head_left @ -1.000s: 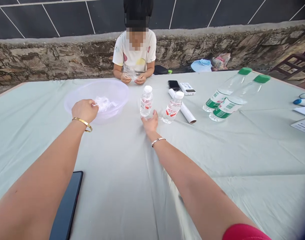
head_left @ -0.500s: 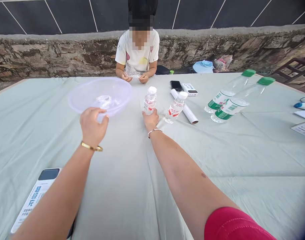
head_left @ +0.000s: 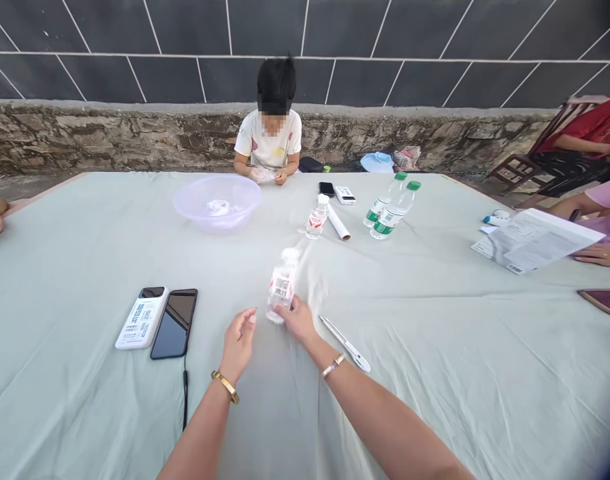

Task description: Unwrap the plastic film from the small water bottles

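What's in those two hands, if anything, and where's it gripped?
The right hand holds a clear bottle low on its side, near the base; the left hand holds nothing visible.

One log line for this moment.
right grip: holding nearest bottle; left grip: empty, apart from it; cutter: on table; basin: farther off, white wad inside

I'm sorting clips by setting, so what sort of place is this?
Probably an outdoor sitting area beside a building: a weathered stone wall with dark tiles above it runs behind a large cloth-covered table.
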`<state>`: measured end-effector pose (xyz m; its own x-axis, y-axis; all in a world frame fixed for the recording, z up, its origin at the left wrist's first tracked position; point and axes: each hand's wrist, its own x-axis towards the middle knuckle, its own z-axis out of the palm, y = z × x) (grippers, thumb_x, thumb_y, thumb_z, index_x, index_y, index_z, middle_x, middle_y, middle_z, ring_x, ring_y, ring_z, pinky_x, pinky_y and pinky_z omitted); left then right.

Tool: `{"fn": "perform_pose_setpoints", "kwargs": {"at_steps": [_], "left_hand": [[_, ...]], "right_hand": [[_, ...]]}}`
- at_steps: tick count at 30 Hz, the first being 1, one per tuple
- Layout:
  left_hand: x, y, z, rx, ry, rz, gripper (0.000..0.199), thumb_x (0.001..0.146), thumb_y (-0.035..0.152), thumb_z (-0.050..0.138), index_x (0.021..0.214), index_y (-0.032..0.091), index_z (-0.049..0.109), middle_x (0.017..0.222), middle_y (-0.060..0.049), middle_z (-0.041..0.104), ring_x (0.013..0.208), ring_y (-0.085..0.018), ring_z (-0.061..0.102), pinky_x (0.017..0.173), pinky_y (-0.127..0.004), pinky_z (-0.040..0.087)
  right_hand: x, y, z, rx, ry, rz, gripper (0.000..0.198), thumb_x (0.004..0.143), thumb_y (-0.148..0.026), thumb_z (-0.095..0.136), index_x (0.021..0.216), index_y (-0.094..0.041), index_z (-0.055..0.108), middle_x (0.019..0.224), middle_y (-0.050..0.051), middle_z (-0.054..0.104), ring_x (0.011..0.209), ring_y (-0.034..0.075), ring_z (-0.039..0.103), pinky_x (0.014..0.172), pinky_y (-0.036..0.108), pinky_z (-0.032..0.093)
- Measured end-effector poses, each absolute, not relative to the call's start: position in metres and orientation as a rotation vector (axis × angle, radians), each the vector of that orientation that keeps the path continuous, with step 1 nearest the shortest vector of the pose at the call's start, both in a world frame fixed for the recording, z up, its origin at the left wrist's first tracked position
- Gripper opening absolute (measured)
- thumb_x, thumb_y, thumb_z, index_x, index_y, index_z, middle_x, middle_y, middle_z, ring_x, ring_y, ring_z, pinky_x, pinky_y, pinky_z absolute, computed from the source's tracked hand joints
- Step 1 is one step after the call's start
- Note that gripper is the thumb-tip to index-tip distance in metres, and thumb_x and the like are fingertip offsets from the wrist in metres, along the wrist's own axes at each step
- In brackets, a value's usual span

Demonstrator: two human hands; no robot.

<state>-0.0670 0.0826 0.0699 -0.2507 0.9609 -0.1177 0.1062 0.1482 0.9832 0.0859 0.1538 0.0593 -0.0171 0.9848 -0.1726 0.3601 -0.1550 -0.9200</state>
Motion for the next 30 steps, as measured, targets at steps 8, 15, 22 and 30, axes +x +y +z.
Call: {"fn": "perform_pose_setpoints", "kwargs": {"at_steps": [8, 15, 22, 30], "left_hand": [[-0.032, 0.033, 0.085, 0.781, 0.946, 1.196, 0.046, 0.082, 0.056, 0.053, 0.104, 0.018, 0.065, 0.098, -0.009, 0.069, 0.089, -0.022, 0.064, 0.077, -0.033, 0.049], [-0.021, 0.013, 0.079, 0.468, 0.971, 1.244, 0.042, 0.076, 0.054, 0.062, 0.091, 0.015, 0.064, 0.075, -0.005, 0.067, 0.066, -0.018, 0.063, 0.06, -0.029, 0.048], [-0.023, 0.01, 0.079, 0.367, 1.054, 1.205, 0.047, 0.073, 0.057, 0.064, 0.093, 0.015, 0.064, 0.079, -0.005, 0.066, 0.068, -0.019, 0.064, 0.06, -0.03, 0.05], [-0.029, 0.011, 0.073, 0.305, 1.094, 1.192, 0.052, 0.069, 0.058, 0.067, 0.096, 0.014, 0.063, 0.078, -0.007, 0.068, 0.068, -0.02, 0.066, 0.06, -0.03, 0.051]], "right_hand": [[0.105, 0.034, 0.084, -1.15, -1.5, 1.645, 0.046, 0.069, -0.054, 0.067, 0.093, -0.016, 0.062, 0.086, 0.005, 0.067, 0.078, 0.02, 0.061, 0.068, 0.03, 0.047], [0.159, 0.05, 0.103, -1.695, -1.898, 0.852, 0.04, 0.086, -0.051, 0.046, 0.105, -0.02, 0.063, 0.093, 0.007, 0.067, 0.087, 0.022, 0.06, 0.076, 0.033, 0.045], [0.204, 0.075, 0.082, -2.18, -2.14, 0.304, 0.018, 0.086, -0.027, 0.052, 0.097, -0.017, 0.062, 0.098, 0.012, 0.064, 0.097, 0.026, 0.056, 0.076, 0.034, 0.04], [0.176, 0.075, 0.13, -2.064, -2.112, 0.401, 0.02, 0.092, -0.023, 0.038, 0.091, -0.022, 0.059, 0.087, 0.006, 0.065, 0.077, 0.018, 0.06, 0.059, 0.026, 0.034]]}}
